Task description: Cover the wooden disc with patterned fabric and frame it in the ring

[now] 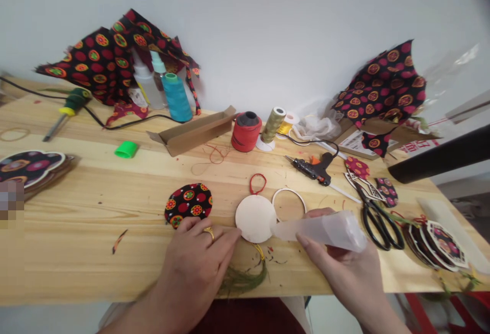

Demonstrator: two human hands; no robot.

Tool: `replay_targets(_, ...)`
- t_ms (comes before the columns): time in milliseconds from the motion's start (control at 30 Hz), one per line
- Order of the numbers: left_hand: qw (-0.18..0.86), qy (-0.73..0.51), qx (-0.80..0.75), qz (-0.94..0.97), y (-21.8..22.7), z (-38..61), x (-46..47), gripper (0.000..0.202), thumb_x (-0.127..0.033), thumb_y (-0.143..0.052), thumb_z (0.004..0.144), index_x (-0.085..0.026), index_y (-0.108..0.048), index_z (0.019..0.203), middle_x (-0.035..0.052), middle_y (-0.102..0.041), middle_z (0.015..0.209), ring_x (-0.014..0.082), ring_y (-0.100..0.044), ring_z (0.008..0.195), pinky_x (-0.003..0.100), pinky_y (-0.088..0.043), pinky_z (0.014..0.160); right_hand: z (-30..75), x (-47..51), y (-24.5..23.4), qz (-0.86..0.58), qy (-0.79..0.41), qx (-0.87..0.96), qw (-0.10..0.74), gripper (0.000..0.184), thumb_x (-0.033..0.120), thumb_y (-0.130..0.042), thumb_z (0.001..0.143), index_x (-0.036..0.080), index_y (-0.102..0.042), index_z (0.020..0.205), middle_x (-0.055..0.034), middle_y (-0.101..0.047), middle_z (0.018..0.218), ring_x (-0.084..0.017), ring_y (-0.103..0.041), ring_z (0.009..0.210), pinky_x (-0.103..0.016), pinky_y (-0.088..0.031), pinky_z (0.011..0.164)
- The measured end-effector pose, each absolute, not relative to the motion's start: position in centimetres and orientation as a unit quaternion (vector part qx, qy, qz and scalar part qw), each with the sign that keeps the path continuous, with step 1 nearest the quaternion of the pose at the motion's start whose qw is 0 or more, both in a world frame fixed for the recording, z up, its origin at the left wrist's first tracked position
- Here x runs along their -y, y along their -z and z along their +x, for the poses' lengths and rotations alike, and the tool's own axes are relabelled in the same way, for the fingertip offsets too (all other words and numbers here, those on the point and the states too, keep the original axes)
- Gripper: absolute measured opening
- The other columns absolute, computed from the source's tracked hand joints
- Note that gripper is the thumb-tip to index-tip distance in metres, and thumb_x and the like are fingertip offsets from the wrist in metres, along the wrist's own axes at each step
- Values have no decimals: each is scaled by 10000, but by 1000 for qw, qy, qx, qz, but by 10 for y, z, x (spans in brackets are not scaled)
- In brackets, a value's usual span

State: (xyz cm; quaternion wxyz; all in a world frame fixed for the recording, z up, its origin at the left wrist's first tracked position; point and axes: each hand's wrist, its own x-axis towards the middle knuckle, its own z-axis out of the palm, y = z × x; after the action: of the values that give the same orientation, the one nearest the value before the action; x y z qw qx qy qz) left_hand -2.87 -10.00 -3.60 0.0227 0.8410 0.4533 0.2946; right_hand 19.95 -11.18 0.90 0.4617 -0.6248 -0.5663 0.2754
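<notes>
My right hand is wrapped round a translucent glue bottle. The bottle lies tilted on its side, its tip at the right edge of a pale round disc. A red cord loop sticks out above the disc, and a green tassel hangs below it. My left hand rests with its fingers stretched out, one fingertip touching the disc's left edge. Its other fingers reach the lower edge of a round patterned fabric piece. Behind the bottle lies a thin pale ring, partly covered by it.
Black scissors and a stack of patterned ornaments lie at right. A glue gun, red thread spool, cardboard box and teal thread cone stand farther back. A green cap and screwdriver lie left.
</notes>
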Motion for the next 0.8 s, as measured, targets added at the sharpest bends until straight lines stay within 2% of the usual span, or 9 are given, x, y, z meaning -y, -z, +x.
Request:
replay_targets(100, 26, -296, -455, 840, 36, -29, 100, 231, -108, -487, 910, -201, -695, 950, -8, -700, 688, 231, -610, 701, 392, -372, 729, 200, 107, -6, -632, -267, 546, 481, 182, 277, -740, 694, 189, -659, 831, -19, -706, 661, -172, -662, 532, -239, -564, 475)
replay_targets(267, 33, -297, -455, 839, 35, -29, 100, 228, -95, -489, 906, -195, -691, 941, -3, -699, 689, 229, -609, 694, 388, -373, 728, 198, 97, -11, -632, -254, 525, 510, 215, 282, -770, 670, 194, -676, 843, -35, -734, 755, -194, -697, 625, -270, -591, 560)
replay_targets(500, 43, -303, -458, 835, 37, -28, 101, 244, -85, -472, 911, -201, -680, 967, 0, -704, 715, 230, -603, 716, 399, -369, 750, 171, 85, -13, -576, -302, 583, 487, 192, 249, -731, 708, 194, -642, 868, -25, -709, 787, -174, -680, 666, -271, -579, 602)
replay_targets(800, 40, -306, -450, 838, 34, -28, 100, 220, -105, -485, 907, -195, -682, 944, -6, -684, 681, 233, -601, 682, 387, -351, 711, 160, 67, -4, -564, -307, 618, 454, 144, 281, -719, 731, 189, -644, 812, -39, -684, 788, -174, -644, 682, -296, -549, 621)
